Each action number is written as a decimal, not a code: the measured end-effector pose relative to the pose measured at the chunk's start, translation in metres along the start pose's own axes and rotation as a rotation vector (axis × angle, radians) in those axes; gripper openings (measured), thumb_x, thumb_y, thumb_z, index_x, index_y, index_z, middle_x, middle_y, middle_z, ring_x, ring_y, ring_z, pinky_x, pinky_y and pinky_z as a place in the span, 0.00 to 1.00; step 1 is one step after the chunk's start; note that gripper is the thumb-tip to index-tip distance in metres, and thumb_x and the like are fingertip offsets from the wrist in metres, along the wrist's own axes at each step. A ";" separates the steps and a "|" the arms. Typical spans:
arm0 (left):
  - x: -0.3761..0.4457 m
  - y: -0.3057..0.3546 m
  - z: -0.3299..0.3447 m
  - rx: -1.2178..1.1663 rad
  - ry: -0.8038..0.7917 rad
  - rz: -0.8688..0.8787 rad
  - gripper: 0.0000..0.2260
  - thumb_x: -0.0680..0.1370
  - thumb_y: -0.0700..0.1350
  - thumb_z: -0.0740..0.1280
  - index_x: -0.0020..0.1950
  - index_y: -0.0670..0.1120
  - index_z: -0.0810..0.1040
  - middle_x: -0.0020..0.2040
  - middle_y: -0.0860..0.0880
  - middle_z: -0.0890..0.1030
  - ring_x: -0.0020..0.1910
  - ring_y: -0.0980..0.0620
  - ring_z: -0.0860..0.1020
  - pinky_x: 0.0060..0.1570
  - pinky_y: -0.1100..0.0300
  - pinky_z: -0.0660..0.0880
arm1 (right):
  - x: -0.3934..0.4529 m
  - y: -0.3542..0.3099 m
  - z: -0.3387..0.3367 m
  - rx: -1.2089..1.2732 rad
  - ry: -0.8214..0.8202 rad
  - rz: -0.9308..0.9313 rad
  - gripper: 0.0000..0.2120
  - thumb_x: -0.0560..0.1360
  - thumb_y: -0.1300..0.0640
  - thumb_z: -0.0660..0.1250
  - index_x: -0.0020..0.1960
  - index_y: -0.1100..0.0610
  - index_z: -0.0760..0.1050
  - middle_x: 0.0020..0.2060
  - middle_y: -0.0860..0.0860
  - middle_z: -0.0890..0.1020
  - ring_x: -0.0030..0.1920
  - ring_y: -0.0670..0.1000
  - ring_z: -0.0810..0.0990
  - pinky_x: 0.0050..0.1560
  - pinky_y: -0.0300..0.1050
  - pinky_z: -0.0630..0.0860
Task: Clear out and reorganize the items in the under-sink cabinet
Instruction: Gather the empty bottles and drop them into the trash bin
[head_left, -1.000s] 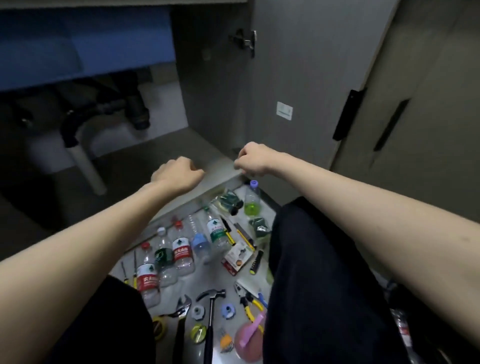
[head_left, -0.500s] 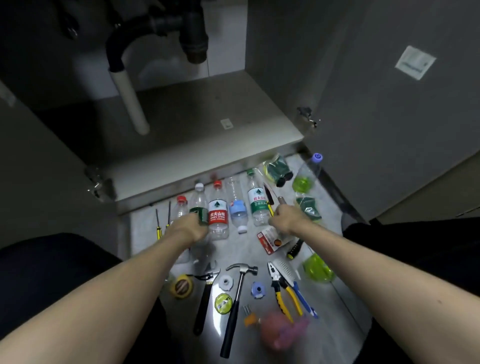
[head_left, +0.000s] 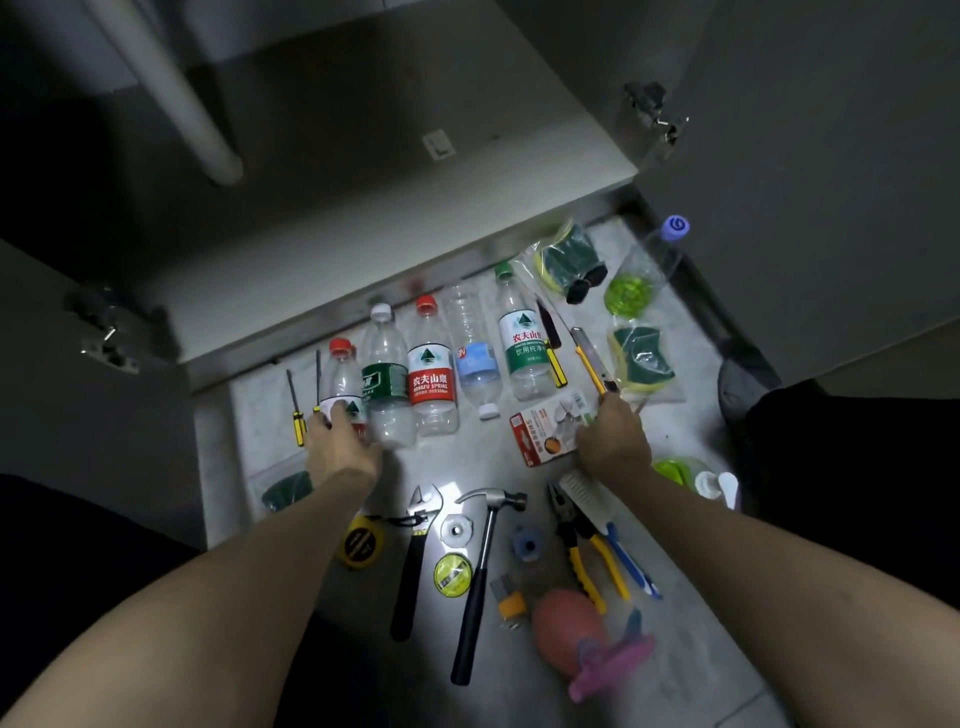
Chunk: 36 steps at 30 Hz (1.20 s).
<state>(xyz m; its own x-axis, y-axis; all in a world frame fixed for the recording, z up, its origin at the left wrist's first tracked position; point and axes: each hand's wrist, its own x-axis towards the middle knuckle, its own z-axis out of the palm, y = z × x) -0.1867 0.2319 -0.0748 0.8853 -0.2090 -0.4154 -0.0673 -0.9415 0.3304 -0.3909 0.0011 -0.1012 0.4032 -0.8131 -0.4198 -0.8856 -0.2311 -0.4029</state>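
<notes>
A: What stood open?
B: The cabinet (head_left: 363, 171), its shelf bare; the items lay on the floor (head_left: 691, 623) before it.
A: And the hands?
B: The left hand (head_left: 340, 447) gripped a red-capped bottle (head_left: 340, 379). The right hand (head_left: 613, 441) rested curled on a small box (head_left: 545, 431); whether it gripped, I couldn't tell.

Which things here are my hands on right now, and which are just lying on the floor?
In hand:
- left hand on the red-capped bottle
- right hand on the yellow utility knife, over the small box

Lying about:
- hammer
- pliers
- adjustable wrench
- tape measure
- bagged sponges
</notes>
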 end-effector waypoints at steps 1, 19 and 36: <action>0.002 0.000 0.001 -0.002 0.010 -0.006 0.29 0.74 0.41 0.74 0.72 0.45 0.67 0.70 0.38 0.66 0.67 0.38 0.67 0.64 0.45 0.69 | -0.001 -0.001 0.001 0.026 0.001 0.011 0.19 0.76 0.62 0.66 0.66 0.61 0.69 0.62 0.61 0.76 0.64 0.63 0.74 0.61 0.57 0.74; 0.011 0.024 -0.014 -0.723 -0.093 -0.616 0.35 0.65 0.34 0.78 0.67 0.42 0.65 0.60 0.38 0.75 0.57 0.34 0.77 0.25 0.47 0.77 | -0.008 -0.015 0.007 -0.034 -0.100 0.069 0.18 0.78 0.49 0.68 0.60 0.61 0.72 0.58 0.59 0.78 0.60 0.60 0.77 0.55 0.54 0.78; -0.081 0.104 -0.062 -0.730 -0.021 0.049 0.30 0.67 0.40 0.79 0.62 0.49 0.66 0.52 0.47 0.78 0.47 0.47 0.78 0.49 0.54 0.77 | -0.053 -0.073 -0.093 0.312 0.058 -0.091 0.08 0.69 0.50 0.73 0.41 0.52 0.76 0.45 0.54 0.83 0.47 0.57 0.81 0.49 0.49 0.78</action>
<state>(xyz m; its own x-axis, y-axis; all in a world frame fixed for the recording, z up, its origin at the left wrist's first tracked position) -0.2364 0.1675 0.0458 0.8795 -0.2584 -0.3996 0.2240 -0.5161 0.8267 -0.3692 0.0115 0.0264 0.4553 -0.8280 -0.3272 -0.7295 -0.1363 -0.6702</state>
